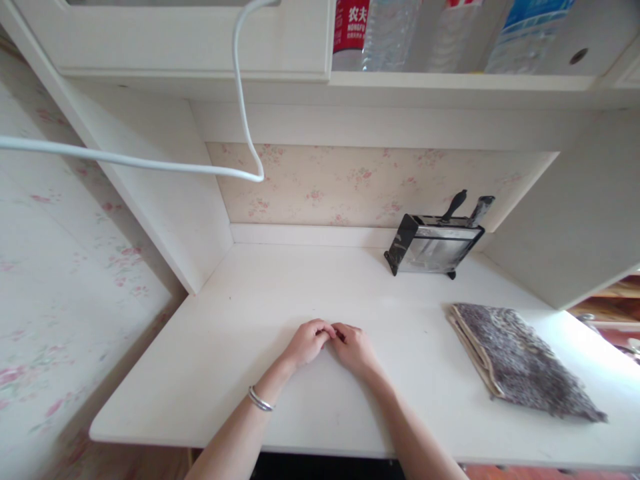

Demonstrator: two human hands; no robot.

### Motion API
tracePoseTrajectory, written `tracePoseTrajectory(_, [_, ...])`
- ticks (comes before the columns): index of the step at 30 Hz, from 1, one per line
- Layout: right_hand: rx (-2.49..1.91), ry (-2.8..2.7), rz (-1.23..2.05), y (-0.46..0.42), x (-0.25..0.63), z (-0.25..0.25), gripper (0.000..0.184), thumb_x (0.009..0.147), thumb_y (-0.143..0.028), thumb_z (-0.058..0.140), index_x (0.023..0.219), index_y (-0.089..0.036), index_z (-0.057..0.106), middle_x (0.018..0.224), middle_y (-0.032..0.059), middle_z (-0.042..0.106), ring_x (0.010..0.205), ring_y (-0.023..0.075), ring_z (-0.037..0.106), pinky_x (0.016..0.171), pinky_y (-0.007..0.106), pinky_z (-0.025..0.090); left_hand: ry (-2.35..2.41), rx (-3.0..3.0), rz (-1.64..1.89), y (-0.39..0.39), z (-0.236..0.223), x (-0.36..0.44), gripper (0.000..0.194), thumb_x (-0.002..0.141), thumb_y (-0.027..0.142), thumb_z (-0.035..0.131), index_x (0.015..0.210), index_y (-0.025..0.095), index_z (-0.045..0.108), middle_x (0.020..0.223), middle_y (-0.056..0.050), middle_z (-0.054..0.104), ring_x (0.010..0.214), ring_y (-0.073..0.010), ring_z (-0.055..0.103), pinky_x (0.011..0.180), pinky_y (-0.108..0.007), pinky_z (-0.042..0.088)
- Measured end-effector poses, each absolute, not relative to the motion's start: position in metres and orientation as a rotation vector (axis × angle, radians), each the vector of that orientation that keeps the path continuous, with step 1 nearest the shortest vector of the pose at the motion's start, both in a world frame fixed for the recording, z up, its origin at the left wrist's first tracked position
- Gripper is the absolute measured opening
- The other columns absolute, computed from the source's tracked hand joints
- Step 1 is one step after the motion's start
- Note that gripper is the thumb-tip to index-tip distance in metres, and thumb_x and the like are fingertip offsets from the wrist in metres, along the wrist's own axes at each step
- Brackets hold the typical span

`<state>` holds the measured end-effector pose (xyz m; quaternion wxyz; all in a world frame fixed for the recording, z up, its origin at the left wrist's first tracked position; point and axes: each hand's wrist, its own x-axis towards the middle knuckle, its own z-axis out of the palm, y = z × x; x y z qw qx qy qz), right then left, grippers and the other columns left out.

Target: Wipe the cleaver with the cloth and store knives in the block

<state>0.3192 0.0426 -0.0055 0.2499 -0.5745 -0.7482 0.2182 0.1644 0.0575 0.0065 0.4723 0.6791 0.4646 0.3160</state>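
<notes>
My left hand [311, 341] and my right hand [353, 345] rest on the white tabletop [210, 360] near its middle, touching each other at the fingertips. Both have their fingers curled in, and no object shows in either. A silver bangle [261, 399] circles my left wrist. To the right of my right hand, apart from it, lies a folded grey shaggy mat [525, 360]. Farther back stands a black and silver knife block [440, 247] with two handles sticking up.
A white cable [249, 127] hangs in front of the upper cabinet [195, 40] and runs off to the left. Plastic bottles [390, 33] stand on the open shelf above. Side panels [145, 167] bound the desk at the left and right.
</notes>
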Motion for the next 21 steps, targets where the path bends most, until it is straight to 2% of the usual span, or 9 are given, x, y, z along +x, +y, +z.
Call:
tracePoseTrajectory(8, [-1.586,-2.089,0.536,0.0420,0.3182,-0.0078,0.019,0.084,-0.019,0.047,0.084,-0.023,0.066,0.083,0.0021,0.070,0.077,0.0168,0.062,0.068,0.023,0.037,1.133,1.677,0.782,0.0578,0.0061,0.1643,0.020,0.076,0.020,0.047,0.075,0.019,0.067,0.065,0.001,0.056,0.062,-0.0131,0.050,0.065,-0.024,0.040])
tracePoseTrajectory(15, [-1.597,-2.135,0.489,0.0399,0.3159,-0.0113,0.016,0.085,-0.020,0.048,0.082,-0.022,0.064,0.085,0.0034,0.070,0.080,0.0180,0.062,0.076,0.027,0.036,1.148,1.660,0.799,0.0578,0.0034,0.1639,0.021,0.076,0.018,0.047,0.073,0.020,0.067,0.071,0.000,0.062,0.072,-0.0147,0.055,0.071,-0.025,0.042])
tracePoseTrajectory(21, [-1.544,-2.160,0.588,0.0375,0.3156,-0.0078,0.021,0.086,-0.024,0.047,0.073,-0.020,0.063,0.065,-0.0008,0.066,0.061,0.0139,0.058,0.074,0.028,0.036,1.173,1.611,0.831,0.0568,0.0016,0.1645,0.021,0.076,0.016,0.045,0.075,0.019,0.066,0.073,0.000,0.062,0.068,-0.0132,0.054,0.067,-0.024,0.041])
